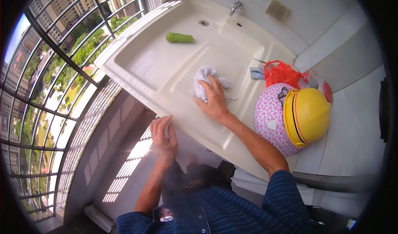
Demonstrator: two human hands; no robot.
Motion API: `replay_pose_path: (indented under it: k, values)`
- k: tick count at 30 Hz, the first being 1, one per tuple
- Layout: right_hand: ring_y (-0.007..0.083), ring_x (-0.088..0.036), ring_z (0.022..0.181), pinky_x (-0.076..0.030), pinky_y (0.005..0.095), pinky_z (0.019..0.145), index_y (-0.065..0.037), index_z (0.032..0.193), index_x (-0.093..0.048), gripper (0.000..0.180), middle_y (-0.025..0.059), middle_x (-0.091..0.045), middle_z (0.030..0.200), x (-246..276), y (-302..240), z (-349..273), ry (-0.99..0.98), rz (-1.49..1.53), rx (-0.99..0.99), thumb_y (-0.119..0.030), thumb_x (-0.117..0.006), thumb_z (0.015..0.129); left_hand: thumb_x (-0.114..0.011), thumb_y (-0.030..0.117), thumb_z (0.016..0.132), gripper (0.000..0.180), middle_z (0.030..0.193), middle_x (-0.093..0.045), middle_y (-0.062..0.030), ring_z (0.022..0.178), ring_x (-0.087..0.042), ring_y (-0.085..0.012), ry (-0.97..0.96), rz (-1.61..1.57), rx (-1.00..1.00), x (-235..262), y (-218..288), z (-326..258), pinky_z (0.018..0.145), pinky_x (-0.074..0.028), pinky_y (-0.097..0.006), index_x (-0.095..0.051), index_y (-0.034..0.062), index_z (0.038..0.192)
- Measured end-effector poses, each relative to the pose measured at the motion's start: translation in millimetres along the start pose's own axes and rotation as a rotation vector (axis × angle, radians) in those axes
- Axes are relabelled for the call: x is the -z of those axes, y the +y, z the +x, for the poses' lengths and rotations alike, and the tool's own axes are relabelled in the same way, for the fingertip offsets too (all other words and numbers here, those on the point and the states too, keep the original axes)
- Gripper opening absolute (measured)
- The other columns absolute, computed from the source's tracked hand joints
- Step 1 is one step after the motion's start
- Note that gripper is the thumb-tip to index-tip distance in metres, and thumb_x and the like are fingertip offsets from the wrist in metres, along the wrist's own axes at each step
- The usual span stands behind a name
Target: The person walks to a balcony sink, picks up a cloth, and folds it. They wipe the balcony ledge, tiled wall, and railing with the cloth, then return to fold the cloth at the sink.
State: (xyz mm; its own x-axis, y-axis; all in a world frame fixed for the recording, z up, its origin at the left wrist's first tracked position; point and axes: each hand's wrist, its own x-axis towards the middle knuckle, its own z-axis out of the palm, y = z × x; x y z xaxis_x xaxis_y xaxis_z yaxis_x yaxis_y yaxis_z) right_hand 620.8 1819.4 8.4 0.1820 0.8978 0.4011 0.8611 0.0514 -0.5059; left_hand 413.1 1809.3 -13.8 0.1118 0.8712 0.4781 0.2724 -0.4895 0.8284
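Note:
A crumpled white cloth [202, 75] lies on the ribbed washboard part of the pale sink [143, 93]. My right hand [214, 98] presses down on the cloth, its fingers bent over it and the thumb at its near side. My left hand [164, 139] is just off the sink's front edge. It holds nothing, and its fingers are loosely bent and partly apart. In the basin beyond the cloth rests a green, gourd-like thing [179, 37], lying on its side.
A metal tap [236, 6] sits above the drain [204, 23]. On the right ledge, a yellow hard hat [309, 117] rests on a pink patterned bundle [267, 109], beside a red plastic bag [283, 74] and a blue cloth piece [256, 73]. Window bars [62, 51] line the left.

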Motion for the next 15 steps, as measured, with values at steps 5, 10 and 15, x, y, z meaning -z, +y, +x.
replay_pose_path:
  k: [5, 10, 15]
  values:
    - [0.0385, -0.039, 0.128, -0.031, 0.0463, 0.108, -0.008, 0.119, -0.059, 0.044, 0.0177, -0.045, 0.136, -34, 10, 62, -0.088, 0.072, 0.138, -0.018, -0.07, 0.078, -0.061, -0.005, 0.077, 0.03, 0.099, -0.063, -0.0106, 0.098, -0.059, -0.0309, -0.167, 0.141, -0.22, 1, -22, 84, 0.089, -0.042, -0.039, -0.063, 0.0038, 0.106]
    - [0.0384, -0.043, 0.122, -0.035, 0.05, 0.102, -0.012, 0.116, -0.062, 0.041, 0.0178, -0.05, 0.128, -10, 156, 116, 0.182, -0.292, -0.37, -0.023, -0.069, 0.077, -0.067, -0.001, 0.077, 0.024, 0.097, -0.065, -0.011, 0.096, -0.062, -0.0281, -0.485, 0.096, -0.316, -2, -41, 114, 0.083, -0.044, -0.039, -0.064, 0.0056, 0.101]
    - [0.0381, -0.046, 0.119, -0.038, 0.0475, 0.101, -0.009, 0.108, -0.065, 0.035, 0.02, -0.051, 0.127, -3, 104, 64, 0.16, -0.241, -0.33, -0.018, -0.071, 0.075, -0.07, -0.001, 0.074, 0.027, 0.096, -0.066, -0.01, 0.094, -0.063, -0.029, -0.543, 0.003, -0.282, 11, -47, 125, 0.081, -0.045, -0.039, -0.064, 0.0041, 0.099]
